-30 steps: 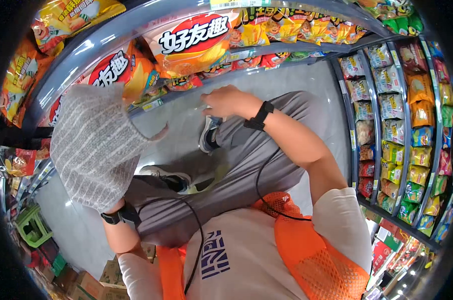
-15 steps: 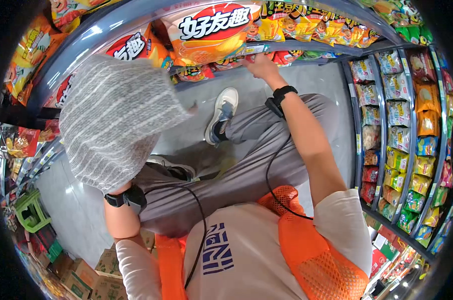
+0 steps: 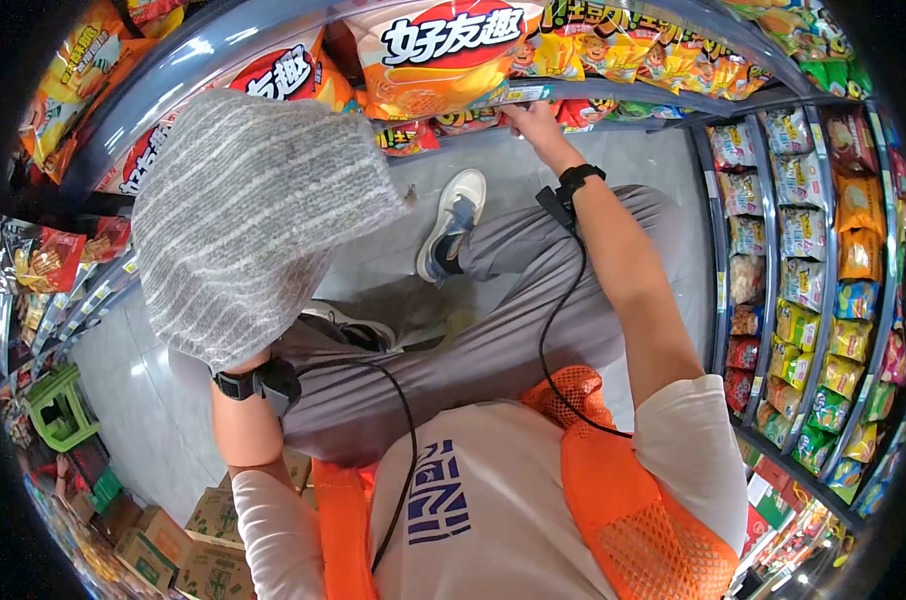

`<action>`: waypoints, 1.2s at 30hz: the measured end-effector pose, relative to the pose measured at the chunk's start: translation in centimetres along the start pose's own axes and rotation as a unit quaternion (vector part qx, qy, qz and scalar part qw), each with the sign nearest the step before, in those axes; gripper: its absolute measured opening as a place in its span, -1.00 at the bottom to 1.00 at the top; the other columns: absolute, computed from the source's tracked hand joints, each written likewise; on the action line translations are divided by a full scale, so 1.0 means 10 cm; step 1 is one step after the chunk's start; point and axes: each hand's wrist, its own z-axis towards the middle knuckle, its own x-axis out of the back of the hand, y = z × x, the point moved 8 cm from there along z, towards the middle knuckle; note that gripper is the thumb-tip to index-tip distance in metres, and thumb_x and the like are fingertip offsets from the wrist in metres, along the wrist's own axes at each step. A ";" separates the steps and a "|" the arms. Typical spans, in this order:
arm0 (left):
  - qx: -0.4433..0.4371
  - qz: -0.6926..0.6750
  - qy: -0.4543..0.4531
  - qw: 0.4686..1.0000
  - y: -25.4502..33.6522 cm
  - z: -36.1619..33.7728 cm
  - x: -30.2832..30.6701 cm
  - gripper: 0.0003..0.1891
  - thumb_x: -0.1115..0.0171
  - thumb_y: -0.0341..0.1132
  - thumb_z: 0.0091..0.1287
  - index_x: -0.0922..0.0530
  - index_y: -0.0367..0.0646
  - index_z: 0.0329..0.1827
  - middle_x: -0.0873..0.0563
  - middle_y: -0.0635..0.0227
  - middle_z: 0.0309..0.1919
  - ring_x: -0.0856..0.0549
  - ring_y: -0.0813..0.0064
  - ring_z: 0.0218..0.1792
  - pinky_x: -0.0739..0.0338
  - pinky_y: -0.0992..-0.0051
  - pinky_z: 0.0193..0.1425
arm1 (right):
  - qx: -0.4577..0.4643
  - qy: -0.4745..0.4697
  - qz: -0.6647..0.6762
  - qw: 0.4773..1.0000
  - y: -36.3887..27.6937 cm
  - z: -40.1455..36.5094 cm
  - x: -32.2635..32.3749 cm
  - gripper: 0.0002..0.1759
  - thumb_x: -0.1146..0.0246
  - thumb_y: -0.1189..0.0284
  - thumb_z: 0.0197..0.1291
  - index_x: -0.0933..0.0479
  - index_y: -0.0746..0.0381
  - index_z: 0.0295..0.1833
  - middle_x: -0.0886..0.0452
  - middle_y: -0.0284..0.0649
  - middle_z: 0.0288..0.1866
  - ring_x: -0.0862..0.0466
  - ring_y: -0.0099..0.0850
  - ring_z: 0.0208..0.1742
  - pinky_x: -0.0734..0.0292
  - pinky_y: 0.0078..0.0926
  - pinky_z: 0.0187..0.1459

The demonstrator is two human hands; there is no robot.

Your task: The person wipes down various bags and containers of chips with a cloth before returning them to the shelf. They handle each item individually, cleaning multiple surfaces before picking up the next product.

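A grey striped cloth (image 3: 263, 210) covers my left hand and hangs in front of the shelf at the left; the fingers are hidden under it. My right hand (image 3: 536, 122) is at the front edge of the shelf (image 3: 673, 103), by a price label (image 3: 525, 94), with its fingers closed on that edge. Just left of this hand, a large orange chip bag (image 3: 433, 80) with big white lettering stands on the shelf. Smaller yellow chip bags (image 3: 613, 45) line the shelf to the right. Below the edge, red snack bags (image 3: 406, 138) show on a lower level.
Racks of small snack packs (image 3: 803, 240) rise at my right. Behind on the left are a green plastic stool (image 3: 63, 410) and cardboard boxes (image 3: 213, 570). A black cable (image 3: 543, 340) runs from my right wrist across my lap. My shoe (image 3: 460, 215) rests on the floor near the shelf.
The view has shifted slightly, so shelf and bags appear a little further right. The cloth-covered left hand has moved slightly right in view. My right hand stays at the shelf edge.
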 end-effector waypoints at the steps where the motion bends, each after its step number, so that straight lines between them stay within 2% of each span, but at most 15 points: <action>1: -0.003 -0.003 0.003 1.000 0.00 0.01 0.01 -0.42 -0.16 -0.33 0.45 -0.26 -0.22 0.51 -0.43 0.18 0.42 -0.44 0.35 0.41 -0.26 0.33 0.53 | -0.002 0.003 0.000 1.000 0.02 0.00 0.01 -0.86 -0.30 0.39 0.28 -0.57 0.25 -0.20 -0.51 -0.40 -0.50 -0.44 -0.60 -0.56 -0.33 -0.55 -0.52; 9: -0.029 -0.016 0.009 0.999 0.09 0.12 0.03 -0.43 -0.15 -0.34 0.46 -0.26 -0.22 0.51 -0.43 0.18 0.42 -0.44 0.35 0.41 -0.27 0.33 0.53 | -0.014 0.060 -0.044 0.997 0.13 -0.03 0.15 -0.80 -0.27 0.34 0.31 -0.51 0.27 -0.17 -0.54 -0.35 -0.47 -0.48 -0.57 -0.53 -0.39 -0.54 -0.51; 13: -0.043 -0.022 0.010 0.999 0.15 0.17 0.04 -0.44 -0.14 -0.34 0.46 -0.26 -0.22 0.51 -0.43 0.18 0.42 -0.44 0.36 0.41 -0.27 0.33 0.53 | -0.041 0.116 0.004 0.992 0.31 0.01 0.31 -0.72 -0.29 0.33 0.27 -0.44 0.28 -0.09 -0.59 -0.29 -0.39 -0.57 -0.52 -0.47 -0.56 -0.49 -0.46; 16: -0.049 -0.023 0.013 0.998 0.17 0.19 0.07 -0.44 -0.13 -0.34 0.47 -0.26 -0.22 0.51 -0.43 0.18 0.42 -0.44 0.36 0.41 -0.28 0.33 0.53 | -0.045 0.134 0.036 0.989 0.22 -0.08 0.27 -0.68 -0.33 0.28 0.27 -0.43 0.29 -0.10 -0.58 -0.29 -0.39 -0.60 -0.51 -0.47 -0.58 -0.49 -0.46; 19: -0.053 -0.029 0.015 0.998 0.16 0.20 0.09 -0.45 -0.13 -0.34 0.47 -0.26 -0.22 0.51 -0.43 0.18 0.42 -0.44 0.36 0.41 -0.28 0.33 0.53 | -0.128 0.154 0.021 0.980 0.11 -0.33 0.16 -0.61 -0.38 0.21 0.25 -0.43 0.30 -0.12 -0.59 -0.28 -0.37 -0.62 -0.50 -0.46 -0.59 -0.51 -0.45; 22: -0.057 -0.034 0.020 0.998 0.16 0.20 0.11 -0.45 -0.12 -0.35 0.48 -0.26 -0.22 0.51 -0.43 0.18 0.42 -0.44 0.36 0.40 -0.28 0.33 0.53 | -0.187 -0.032 -0.052 0.980 0.25 -0.35 -0.12 -0.52 -0.44 0.16 0.20 -0.45 0.33 -0.11 -0.55 -0.24 -0.44 -0.60 -0.49 -0.55 -0.56 -0.51 -0.57; 23: -0.060 -0.035 0.022 0.997 0.16 0.18 0.12 -0.45 -0.12 -0.35 0.48 -0.26 -0.22 0.51 -0.43 0.18 0.42 -0.44 0.36 0.40 -0.28 0.33 0.52 | -0.116 -0.076 -0.130 0.982 0.19 -0.33 -0.26 -0.54 -0.44 0.13 0.20 -0.53 0.34 -0.17 -0.57 -0.26 -0.50 -0.63 -0.50 -0.54 -0.55 -0.52 -0.55; 26: -0.063 -0.041 0.026 0.997 0.16 0.16 0.13 -0.46 -0.11 -0.35 0.48 -0.26 -0.22 0.51 -0.43 0.18 0.42 -0.44 0.36 0.40 -0.29 0.33 0.52 | 0.003 -0.139 -0.111 0.984 -0.27 -0.52 -0.78 -0.50 -0.43 0.08 0.20 -0.59 0.37 -0.16 -0.58 -0.27 -0.55 -0.64 -0.52 -0.52 -0.54 -0.55 -0.52; 27: -0.065 -0.044 0.028 0.996 0.17 0.16 0.15 -0.46 -0.11 -0.35 0.48 -0.26 -0.22 0.51 -0.43 0.18 0.42 -0.44 0.36 0.40 -0.29 0.33 0.52 | 0.036 -0.134 -0.155 0.978 -0.32 -0.50 -0.87 -0.44 -0.39 0.03 0.22 -0.60 0.39 -0.08 -0.58 -0.28 -0.59 -0.67 -0.52 -0.51 -0.53 -0.55 -0.49; 30: -0.068 -0.047 0.032 0.996 0.16 0.14 0.17 -0.46 -0.10 -0.35 0.49 -0.26 -0.22 0.51 -0.43 0.17 0.42 -0.45 0.36 0.40 -0.29 0.33 0.52 | 0.084 -0.147 -0.275 0.946 -0.46 -0.43 -1.08 -0.40 -0.34 0.00 0.26 -0.57 0.41 -0.02 -0.64 -0.26 -0.53 -0.68 -0.49 -0.54 -0.55 -0.50 -0.49; 33: -0.070 -0.051 0.036 0.996 0.18 0.12 0.20 -0.46 -0.09 -0.35 0.49 -0.26 -0.22 0.51 -0.43 0.17 0.42 -0.45 0.36 0.40 -0.29 0.33 0.52 | 0.028 -0.150 -0.213 0.965 -0.34 -0.36 -1.21 -0.43 -0.29 -0.01 0.29 -0.61 0.39 -0.11 -0.68 -0.26 -0.48 -0.69 -0.44 -0.57 -0.56 -0.48 -0.50; 36: -0.074 -0.055 0.040 0.995 0.21 0.09 0.22 -0.47 -0.09 -0.36 0.49 -0.26 -0.22 0.51 -0.43 0.17 0.42 -0.45 0.36 0.40 -0.29 0.33 0.52 | 0.039 -0.119 -0.169 0.978 -0.34 -0.33 -1.26 -0.48 -0.24 0.05 0.34 -0.61 0.40 -0.16 -0.71 -0.23 -0.44 -0.69 -0.42 -0.60 -0.55 -0.49 -0.53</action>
